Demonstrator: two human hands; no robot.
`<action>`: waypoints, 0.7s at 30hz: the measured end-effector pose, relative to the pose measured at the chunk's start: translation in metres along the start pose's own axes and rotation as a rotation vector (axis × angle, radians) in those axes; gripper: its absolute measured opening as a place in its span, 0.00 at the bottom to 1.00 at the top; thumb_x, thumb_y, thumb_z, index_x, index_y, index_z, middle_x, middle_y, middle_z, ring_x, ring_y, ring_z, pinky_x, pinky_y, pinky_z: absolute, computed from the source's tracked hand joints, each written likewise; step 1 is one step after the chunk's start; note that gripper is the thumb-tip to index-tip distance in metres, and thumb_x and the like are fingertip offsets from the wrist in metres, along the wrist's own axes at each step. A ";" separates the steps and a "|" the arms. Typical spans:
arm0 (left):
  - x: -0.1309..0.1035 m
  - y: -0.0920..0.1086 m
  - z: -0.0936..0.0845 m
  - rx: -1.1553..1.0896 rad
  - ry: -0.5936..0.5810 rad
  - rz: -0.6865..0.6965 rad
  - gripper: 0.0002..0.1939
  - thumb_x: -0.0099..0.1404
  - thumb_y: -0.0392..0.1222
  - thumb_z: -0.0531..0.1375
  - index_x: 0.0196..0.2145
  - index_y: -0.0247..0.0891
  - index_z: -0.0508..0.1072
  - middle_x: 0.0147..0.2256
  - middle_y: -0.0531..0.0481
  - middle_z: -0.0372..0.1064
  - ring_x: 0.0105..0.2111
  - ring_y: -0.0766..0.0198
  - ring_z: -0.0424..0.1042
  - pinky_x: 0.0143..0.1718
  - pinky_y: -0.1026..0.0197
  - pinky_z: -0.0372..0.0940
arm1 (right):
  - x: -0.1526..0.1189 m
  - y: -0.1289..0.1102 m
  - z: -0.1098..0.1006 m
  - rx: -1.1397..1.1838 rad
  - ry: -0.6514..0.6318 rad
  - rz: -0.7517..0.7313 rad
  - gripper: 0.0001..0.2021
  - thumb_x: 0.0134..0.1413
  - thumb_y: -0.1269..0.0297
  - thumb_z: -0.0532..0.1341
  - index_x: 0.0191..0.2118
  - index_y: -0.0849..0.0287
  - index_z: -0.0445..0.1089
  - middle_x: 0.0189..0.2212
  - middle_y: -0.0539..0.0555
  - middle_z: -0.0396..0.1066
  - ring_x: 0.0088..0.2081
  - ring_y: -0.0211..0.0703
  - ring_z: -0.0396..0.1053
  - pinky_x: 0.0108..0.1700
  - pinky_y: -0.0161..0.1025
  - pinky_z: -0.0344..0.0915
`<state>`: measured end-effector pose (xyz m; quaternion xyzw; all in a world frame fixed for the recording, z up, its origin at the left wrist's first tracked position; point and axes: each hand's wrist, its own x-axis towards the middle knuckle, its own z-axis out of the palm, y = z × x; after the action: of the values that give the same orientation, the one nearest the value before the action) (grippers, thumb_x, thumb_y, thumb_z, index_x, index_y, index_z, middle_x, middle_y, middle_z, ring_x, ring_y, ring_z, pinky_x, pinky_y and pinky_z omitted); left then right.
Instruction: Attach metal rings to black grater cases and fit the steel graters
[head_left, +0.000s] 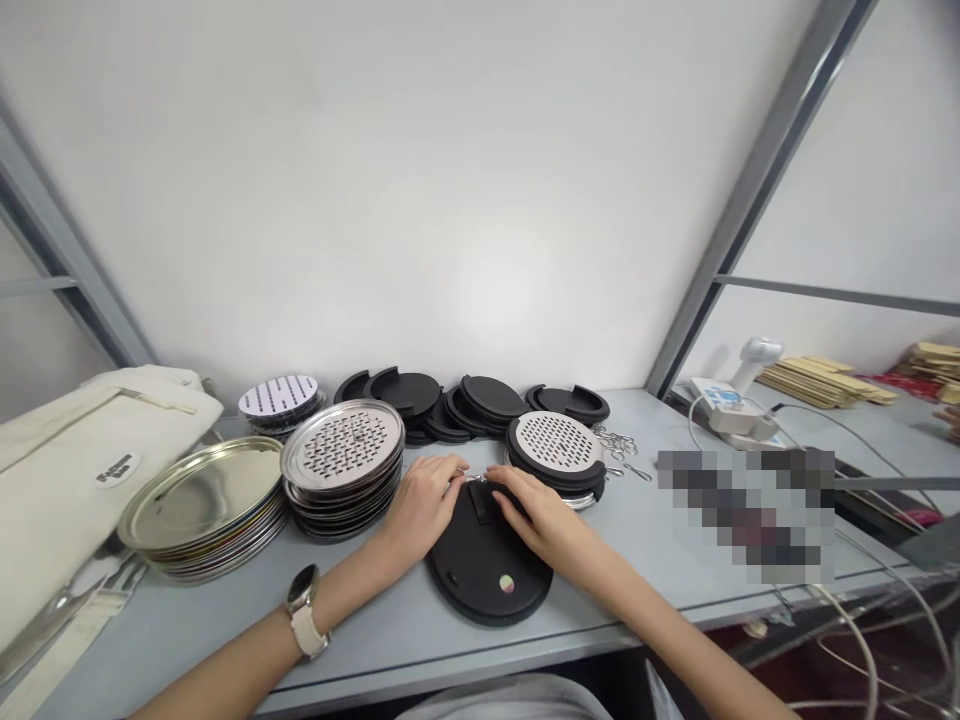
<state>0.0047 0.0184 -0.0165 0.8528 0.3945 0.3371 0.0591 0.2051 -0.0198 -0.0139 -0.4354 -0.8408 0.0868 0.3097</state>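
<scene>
A round black disc (487, 560) lies on the grey table in front of me, with a small round sticker near its lower edge. At its top edge, my left hand (426, 500) and my right hand (536, 512) pinch a small metal piece (475, 478) between them. The fingers of both hands are bent around this piece, which is partly hidden. Right behind my right hand sits a stack of black holders topped by a perforated disc (559, 441). Several small metal hooks (616, 442) lie beside that stack.
Stacked metal plates (206, 495) and perforated discs (345, 445) stand at the left, near a cream bag (67, 470). Black holders (409, 392) lie along the wall. A white device (724, 405), cables and wooden strips (817, 380) are at the right.
</scene>
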 end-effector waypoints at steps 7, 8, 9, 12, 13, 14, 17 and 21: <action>0.000 0.002 0.008 -0.057 -0.038 -0.012 0.05 0.67 0.31 0.53 0.35 0.39 0.67 0.36 0.53 0.72 0.37 0.60 0.71 0.42 0.55 0.61 | 0.023 0.013 0.016 -0.036 -0.034 -0.005 0.12 0.61 0.76 0.50 0.45 0.60 0.67 0.38 0.57 0.70 0.41 0.45 0.69 0.46 0.44 0.66; 0.000 0.003 0.009 -0.053 -0.042 -0.004 0.06 0.67 0.32 0.53 0.35 0.40 0.67 0.36 0.53 0.72 0.37 0.59 0.70 0.42 0.55 0.60 | 0.020 0.015 0.017 -0.012 -0.030 0.006 0.13 0.61 0.77 0.49 0.46 0.59 0.66 0.39 0.57 0.70 0.42 0.45 0.68 0.47 0.44 0.66; 0.001 0.003 0.010 -0.050 -0.045 0.003 0.06 0.67 0.32 0.53 0.36 0.40 0.67 0.36 0.53 0.72 0.37 0.59 0.70 0.42 0.55 0.60 | 0.018 0.016 0.018 0.014 -0.021 0.018 0.14 0.60 0.77 0.49 0.47 0.59 0.66 0.39 0.57 0.70 0.43 0.44 0.68 0.47 0.43 0.66; 0.001 0.003 0.012 -0.040 -0.039 0.002 0.07 0.68 0.33 0.52 0.36 0.40 0.68 0.35 0.52 0.71 0.37 0.59 0.69 0.42 0.55 0.60 | 0.012 0.015 0.018 0.067 0.010 0.045 0.16 0.61 0.77 0.49 0.50 0.58 0.66 0.41 0.57 0.70 0.45 0.44 0.68 0.48 0.42 0.65; 0.001 0.003 0.012 -0.037 -0.035 -0.002 0.07 0.68 0.33 0.52 0.36 0.40 0.68 0.35 0.52 0.71 0.37 0.59 0.69 0.42 0.55 0.60 | 0.011 0.014 0.018 0.075 0.017 0.052 0.16 0.61 0.76 0.49 0.50 0.58 0.66 0.41 0.57 0.70 0.45 0.44 0.68 0.48 0.42 0.65; 0.002 0.002 0.012 -0.035 -0.033 -0.004 0.07 0.68 0.34 0.52 0.36 0.39 0.68 0.35 0.51 0.71 0.37 0.59 0.68 0.42 0.55 0.60 | 0.010 0.014 0.018 0.080 0.024 0.057 0.16 0.61 0.76 0.49 0.50 0.58 0.67 0.41 0.57 0.70 0.45 0.44 0.68 0.48 0.42 0.65; 0.002 0.002 0.012 -0.042 -0.042 0.001 0.08 0.69 0.34 0.51 0.36 0.39 0.69 0.35 0.51 0.70 0.38 0.59 0.68 0.42 0.55 0.61 | 0.010 0.012 0.019 0.081 0.042 0.072 0.16 0.60 0.76 0.50 0.49 0.58 0.68 0.40 0.56 0.71 0.44 0.44 0.69 0.47 0.42 0.65; 0.001 0.002 0.011 -0.072 -0.052 -0.007 0.08 0.68 0.33 0.51 0.36 0.39 0.69 0.35 0.51 0.70 0.38 0.59 0.68 0.42 0.55 0.62 | 0.010 0.011 0.018 0.065 0.075 0.086 0.16 0.60 0.76 0.50 0.48 0.57 0.69 0.39 0.56 0.71 0.44 0.44 0.69 0.47 0.42 0.65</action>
<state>0.0130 0.0194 -0.0233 0.8573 0.3834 0.3284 0.1010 0.1981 -0.0033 -0.0285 -0.4639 -0.8058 0.1110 0.3510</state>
